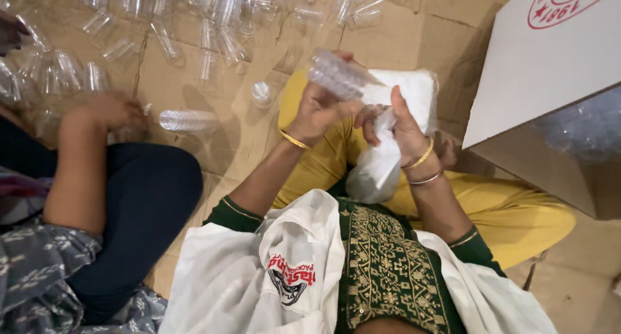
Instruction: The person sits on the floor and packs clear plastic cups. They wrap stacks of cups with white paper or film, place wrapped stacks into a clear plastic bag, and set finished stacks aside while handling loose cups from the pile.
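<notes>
Stacked clear cups [337, 75] sit gripped in the left hand [318, 111]; the right hand [402, 130] pinches the thin plastic sleeve [378, 166], best kept taut and aligned.

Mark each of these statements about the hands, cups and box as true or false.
1. The left hand holds a stack of clear cups. True.
2. The right hand grips a metal spoon. False: it pinches a thin plastic bag.
3. A white carton stands at the right. True.
4. The loose cups lie on a blue cloth. False: they lie on cardboard.
5. A co-worker's hand is near a lying cup stack. True.
</notes>
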`<state>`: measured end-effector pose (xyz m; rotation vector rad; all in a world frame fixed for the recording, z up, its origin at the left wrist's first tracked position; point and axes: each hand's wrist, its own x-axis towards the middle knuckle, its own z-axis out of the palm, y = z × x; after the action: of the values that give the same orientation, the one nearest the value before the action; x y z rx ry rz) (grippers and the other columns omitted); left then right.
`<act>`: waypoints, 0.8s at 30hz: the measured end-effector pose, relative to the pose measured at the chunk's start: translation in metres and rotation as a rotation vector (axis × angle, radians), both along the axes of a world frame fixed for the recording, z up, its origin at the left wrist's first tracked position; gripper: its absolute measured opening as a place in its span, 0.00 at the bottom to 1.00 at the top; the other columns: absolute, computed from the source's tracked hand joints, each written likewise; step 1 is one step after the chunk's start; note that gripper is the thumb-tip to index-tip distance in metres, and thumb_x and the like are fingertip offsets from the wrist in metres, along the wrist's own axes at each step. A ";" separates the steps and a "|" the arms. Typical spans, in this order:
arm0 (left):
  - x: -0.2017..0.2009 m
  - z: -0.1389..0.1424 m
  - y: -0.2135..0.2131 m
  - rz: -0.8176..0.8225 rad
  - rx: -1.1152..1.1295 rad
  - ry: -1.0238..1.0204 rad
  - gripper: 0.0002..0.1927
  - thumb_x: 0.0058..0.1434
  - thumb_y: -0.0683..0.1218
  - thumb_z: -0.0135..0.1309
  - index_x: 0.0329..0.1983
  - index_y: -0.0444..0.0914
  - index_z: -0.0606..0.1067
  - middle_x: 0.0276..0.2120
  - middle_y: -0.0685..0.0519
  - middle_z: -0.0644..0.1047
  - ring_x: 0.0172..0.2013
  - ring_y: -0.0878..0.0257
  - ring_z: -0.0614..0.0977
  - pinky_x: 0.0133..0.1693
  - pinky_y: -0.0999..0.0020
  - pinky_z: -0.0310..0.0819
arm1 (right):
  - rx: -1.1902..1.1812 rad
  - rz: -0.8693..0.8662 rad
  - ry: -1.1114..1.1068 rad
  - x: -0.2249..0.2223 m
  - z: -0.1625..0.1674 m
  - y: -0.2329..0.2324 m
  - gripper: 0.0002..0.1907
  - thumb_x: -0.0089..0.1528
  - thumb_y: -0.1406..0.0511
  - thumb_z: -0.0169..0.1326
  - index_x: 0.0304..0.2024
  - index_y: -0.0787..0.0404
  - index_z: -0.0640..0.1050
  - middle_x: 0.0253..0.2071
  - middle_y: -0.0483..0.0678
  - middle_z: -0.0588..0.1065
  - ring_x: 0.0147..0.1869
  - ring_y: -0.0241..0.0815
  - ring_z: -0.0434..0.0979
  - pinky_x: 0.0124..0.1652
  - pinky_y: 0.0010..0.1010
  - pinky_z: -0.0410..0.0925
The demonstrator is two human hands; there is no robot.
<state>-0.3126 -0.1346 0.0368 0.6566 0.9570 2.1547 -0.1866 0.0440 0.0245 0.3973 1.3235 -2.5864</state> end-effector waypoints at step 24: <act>0.009 -0.029 -0.033 0.300 -0.489 0.492 0.38 0.58 0.38 0.69 0.68 0.37 0.62 0.63 0.46 0.63 0.65 0.57 0.70 0.65 0.59 0.69 | 0.446 0.006 0.361 -0.026 0.014 -0.041 0.40 0.65 0.60 0.63 0.73 0.64 0.60 0.70 0.47 0.65 0.74 0.39 0.63 0.72 0.32 0.58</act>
<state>-0.3035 -0.1677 0.0073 0.8491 1.8728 1.9103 -0.2128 0.0027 0.0387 -0.0168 2.0273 -2.4180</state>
